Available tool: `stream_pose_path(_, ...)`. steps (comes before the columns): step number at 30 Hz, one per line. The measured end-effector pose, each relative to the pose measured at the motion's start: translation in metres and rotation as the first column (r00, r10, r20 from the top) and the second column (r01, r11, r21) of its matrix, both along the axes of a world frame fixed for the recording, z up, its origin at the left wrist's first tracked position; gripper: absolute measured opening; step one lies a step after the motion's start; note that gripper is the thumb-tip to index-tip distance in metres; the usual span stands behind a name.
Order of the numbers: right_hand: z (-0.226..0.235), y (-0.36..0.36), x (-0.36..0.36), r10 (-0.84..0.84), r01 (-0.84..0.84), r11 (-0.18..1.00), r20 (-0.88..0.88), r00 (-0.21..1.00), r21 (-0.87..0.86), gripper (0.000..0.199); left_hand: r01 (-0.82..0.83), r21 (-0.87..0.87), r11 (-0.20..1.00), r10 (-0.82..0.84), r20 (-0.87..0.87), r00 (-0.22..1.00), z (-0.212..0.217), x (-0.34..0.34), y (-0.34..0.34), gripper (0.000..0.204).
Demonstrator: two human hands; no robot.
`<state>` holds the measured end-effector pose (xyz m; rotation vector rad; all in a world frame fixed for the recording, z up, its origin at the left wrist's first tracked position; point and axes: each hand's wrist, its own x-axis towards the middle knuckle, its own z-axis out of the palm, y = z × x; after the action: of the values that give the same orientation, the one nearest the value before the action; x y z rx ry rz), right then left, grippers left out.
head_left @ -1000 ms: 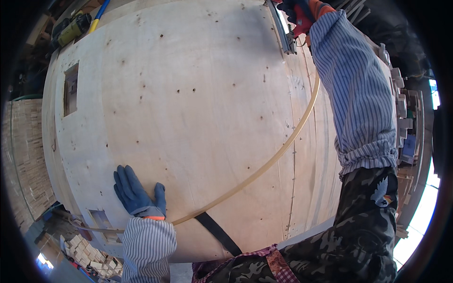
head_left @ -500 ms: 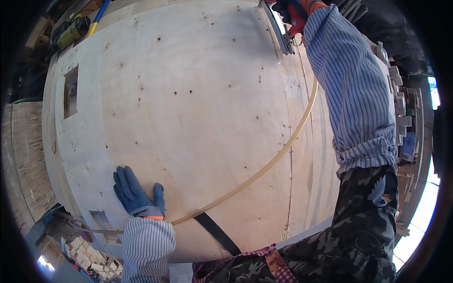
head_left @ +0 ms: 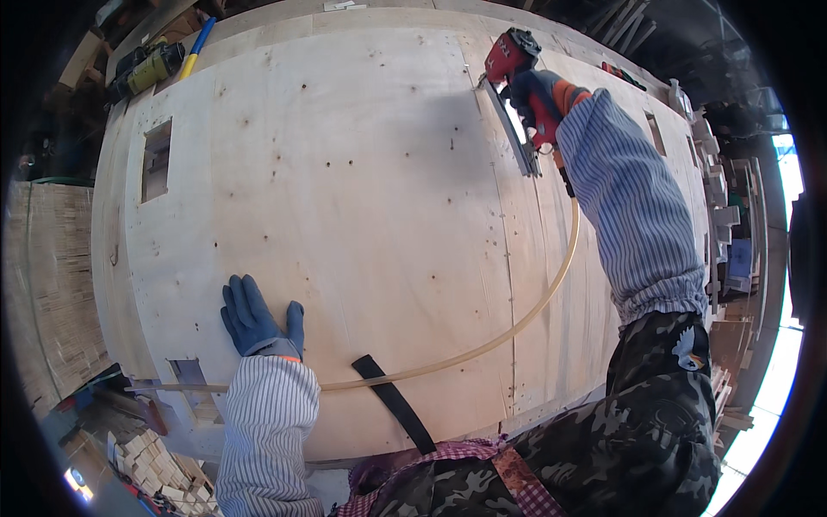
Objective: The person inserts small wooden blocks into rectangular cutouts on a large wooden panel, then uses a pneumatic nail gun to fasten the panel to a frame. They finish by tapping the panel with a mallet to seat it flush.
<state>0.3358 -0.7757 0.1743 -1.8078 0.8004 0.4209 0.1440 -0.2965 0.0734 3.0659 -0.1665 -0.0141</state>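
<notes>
Under both hands lies a large pale plywood panel (head_left: 379, 224) with dark knots and rows of small fastener marks. My left hand (head_left: 257, 317), in a blue-grey glove, rests flat on the panel at the near left, its fingers outstretched and thumb apart. At the far right, my gloved right hand (head_left: 541, 96) is closed round the grip of a red air nail gun (head_left: 510, 59). The gun's long metal magazine (head_left: 519, 138) lies low over the panel beside a seam. From its grip a yellowish air hose (head_left: 525, 320) curves across the panel and passes beneath my left forearm.
A black strap (head_left: 394, 403) lies on the near part of the panel under the hose. Rectangular cutouts (head_left: 157, 161) open along the left side. At the far left sit a green and black tool (head_left: 155, 71) and a blue-yellow bar (head_left: 198, 47). Stacked wood (head_left: 53, 276) stands left.
The nail gun and my right hand now show lower in the picture, with the whole gun in sight. The hose bends closer to me. My left hand stays flat; the view has shifted slightly.
</notes>
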Motion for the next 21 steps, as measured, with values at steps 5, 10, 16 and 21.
stream_pose_path(5,0.020,0.018,-0.197,0.041,-0.038,0.999,-0.104,0.994,0.031,0.012,-0.027,0.021,0.999,0.026,0.003,1.000,-0.014,0.001,0.003,0.082)
stream_pose_path(10,0.045,0.054,-0.427,-0.083,0.076,0.996,-0.145,0.986,-0.053,0.017,-0.051,0.103,0.993,0.064,-0.132,0.989,-0.011,0.006,0.004,0.087)
stream_pose_path(16,0.047,0.100,-0.581,-0.288,0.290,0.957,0.129,0.949,0.008,0.015,-0.026,0.110,0.994,0.050,-0.219,0.974,0.006,-0.043,-0.003,0.096)
stream_pose_path(21,0.019,0.122,-0.599,-0.420,0.410,0.907,0.151,0.895,0.090,0.016,0.068,0.081,0.994,-0.046,-0.248,0.968,0.009,-0.138,-0.010,0.098)
